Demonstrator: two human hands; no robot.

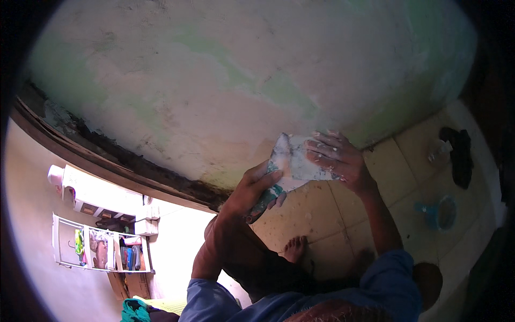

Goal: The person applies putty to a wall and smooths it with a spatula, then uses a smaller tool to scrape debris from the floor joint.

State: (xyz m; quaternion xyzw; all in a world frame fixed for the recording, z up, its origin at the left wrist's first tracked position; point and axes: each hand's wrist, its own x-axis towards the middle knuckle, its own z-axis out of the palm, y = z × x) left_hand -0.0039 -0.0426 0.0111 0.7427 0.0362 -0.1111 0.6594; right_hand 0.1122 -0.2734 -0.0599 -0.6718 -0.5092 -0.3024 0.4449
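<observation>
My left hand (251, 188) is closed around a green, paste-smeared handle or plate (274, 192), held in front of me at the foot of the wall. My right hand (343, 163) has white paste on its fingers and grips the right side of a flat, white-smeared sheet (300, 158). The sheet and the green piece meet or overlap between my hands; whether they are joined I cannot tell. Ahead stands the wall (214, 102), patchy with pale filler and green paint, its surface close to the sheet's far edge.
Tiled floor (316, 206) with small specks lies below, and my bare foot (295, 249) rests on it. To the right are a blue dipper (444, 213), a clear container (439, 153) and a dark cloth (459, 161). A dark wooden frame (123, 166) and a white rack (110, 249) are at left.
</observation>
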